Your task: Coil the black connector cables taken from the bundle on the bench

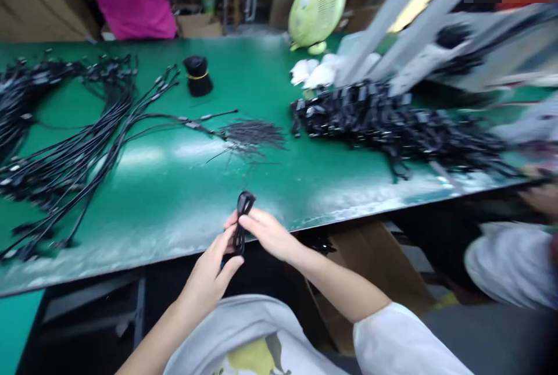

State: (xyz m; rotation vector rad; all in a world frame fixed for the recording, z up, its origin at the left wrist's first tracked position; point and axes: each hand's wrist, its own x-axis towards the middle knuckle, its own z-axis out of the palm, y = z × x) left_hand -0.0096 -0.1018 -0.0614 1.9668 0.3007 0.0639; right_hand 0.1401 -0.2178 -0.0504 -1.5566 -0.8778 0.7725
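A black cable [241, 235], folded into a small narrow bundle, stands nearly upright between my hands at the table's front edge. My left hand [213, 270] grips its lower part from the left, with the fingers behind it and the thumb near its bottom end. From the right, my right hand [268, 234] pinches the upper middle, thumb in front and fingertips behind. Beyond my hands, a heap of thin black ties [255, 132] lies on the green table [187, 189]. Long loose black cables [100, 131] spread out to the left.
A pile of bundled black cables [392, 119] lies at the right, below grey slanted bars [375, 20]. A black roll with a yellow band [198, 77] and a green fan-like device [318, 6] stand farther back. Another person's magenta garment [131, 3] shows across the table; a co-worker's sleeve [514, 261] is at right.
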